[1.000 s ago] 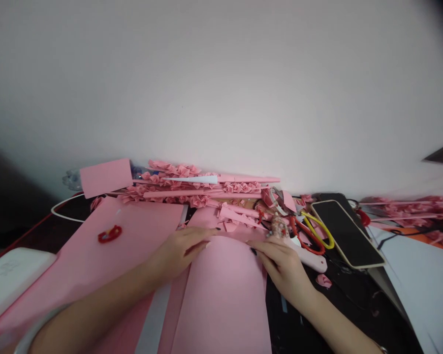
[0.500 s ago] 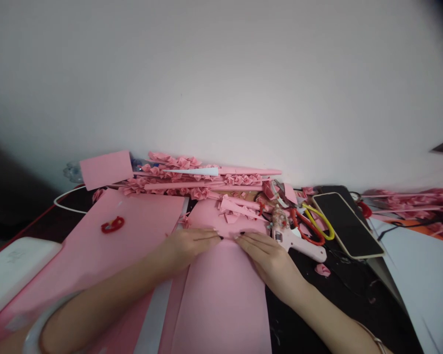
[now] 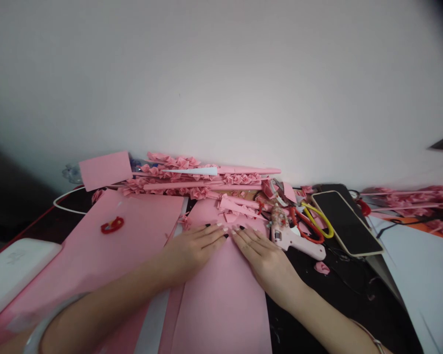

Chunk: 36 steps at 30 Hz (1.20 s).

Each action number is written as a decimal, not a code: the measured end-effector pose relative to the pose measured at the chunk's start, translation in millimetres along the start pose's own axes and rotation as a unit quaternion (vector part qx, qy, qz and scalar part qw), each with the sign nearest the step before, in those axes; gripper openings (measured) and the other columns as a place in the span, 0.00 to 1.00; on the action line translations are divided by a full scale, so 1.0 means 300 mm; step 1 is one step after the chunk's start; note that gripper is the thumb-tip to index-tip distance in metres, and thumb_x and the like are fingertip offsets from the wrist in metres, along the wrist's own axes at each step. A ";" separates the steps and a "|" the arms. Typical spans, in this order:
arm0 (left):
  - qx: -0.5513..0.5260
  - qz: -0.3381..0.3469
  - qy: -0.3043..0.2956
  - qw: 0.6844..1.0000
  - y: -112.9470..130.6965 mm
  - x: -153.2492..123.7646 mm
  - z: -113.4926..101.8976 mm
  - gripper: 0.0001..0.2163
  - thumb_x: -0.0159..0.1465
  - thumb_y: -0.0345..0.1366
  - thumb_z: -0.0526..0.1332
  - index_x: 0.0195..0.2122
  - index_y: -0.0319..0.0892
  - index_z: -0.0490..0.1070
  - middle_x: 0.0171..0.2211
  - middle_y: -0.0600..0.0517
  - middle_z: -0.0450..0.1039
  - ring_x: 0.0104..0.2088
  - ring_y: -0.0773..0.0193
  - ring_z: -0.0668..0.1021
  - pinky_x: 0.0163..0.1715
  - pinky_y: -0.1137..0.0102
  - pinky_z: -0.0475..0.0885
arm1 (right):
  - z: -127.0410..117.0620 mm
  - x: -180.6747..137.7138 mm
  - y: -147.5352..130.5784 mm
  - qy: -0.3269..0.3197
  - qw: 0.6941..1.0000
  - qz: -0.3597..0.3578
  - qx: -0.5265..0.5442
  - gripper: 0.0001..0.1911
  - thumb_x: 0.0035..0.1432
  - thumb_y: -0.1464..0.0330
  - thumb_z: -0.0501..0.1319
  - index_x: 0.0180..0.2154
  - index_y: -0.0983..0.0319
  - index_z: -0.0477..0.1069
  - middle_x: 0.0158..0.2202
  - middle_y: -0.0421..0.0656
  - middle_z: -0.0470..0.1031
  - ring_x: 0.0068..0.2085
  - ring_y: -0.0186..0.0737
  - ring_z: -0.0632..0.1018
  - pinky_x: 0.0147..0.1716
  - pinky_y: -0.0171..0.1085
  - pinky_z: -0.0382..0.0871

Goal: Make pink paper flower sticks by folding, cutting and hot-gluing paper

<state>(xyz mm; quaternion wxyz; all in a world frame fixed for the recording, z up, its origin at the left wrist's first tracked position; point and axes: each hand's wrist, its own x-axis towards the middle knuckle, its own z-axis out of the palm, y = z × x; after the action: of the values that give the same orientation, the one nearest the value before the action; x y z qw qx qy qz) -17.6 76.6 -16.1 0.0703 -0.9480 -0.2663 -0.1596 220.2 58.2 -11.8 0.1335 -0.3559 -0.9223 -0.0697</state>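
A long pink paper sheet (image 3: 225, 305) lies in front of me on a dark table. My left hand (image 3: 192, 248) rests flat on its far end, fingers stretched out and pressed down. Beside it, my right hand (image 3: 260, 253) lies flat on the same sheet, fingertips nearly touching the left ones. Neither hand holds anything. A pink glue gun (image 3: 293, 238) sits just right of my right hand.
A larger pink sheet (image 3: 107, 246) with a small red clip (image 3: 111, 225) lies at the left. Folded pink paper flowers and rolled sticks (image 3: 192, 179) pile along the wall. Red and yellow scissors (image 3: 313, 223), a phone (image 3: 345, 222) and a white box (image 3: 11, 275) are also here.
Both hands have slid along the sheet's far edge toward each other and now lie flatter, fingertips almost meeting in the middle.
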 end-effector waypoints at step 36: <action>-0.044 0.018 -0.009 0.999 0.000 -0.019 0.028 0.19 0.66 0.24 0.44 0.55 0.36 0.65 0.55 0.46 0.68 0.57 0.61 0.68 0.58 0.64 0.64 | 0.005 -0.004 -0.001 -0.019 1.000 -0.011 -0.004 0.22 0.62 0.80 0.47 0.56 0.71 0.64 0.56 0.53 0.68 0.57 0.48 0.68 0.55 0.51 0.64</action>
<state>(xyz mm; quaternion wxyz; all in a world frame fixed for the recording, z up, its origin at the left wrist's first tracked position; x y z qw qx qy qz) -19.8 75.7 -25.9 0.0293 -0.9561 -0.2429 -0.1611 220.5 57.6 -13.6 0.1136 -0.3479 -0.9281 -0.0680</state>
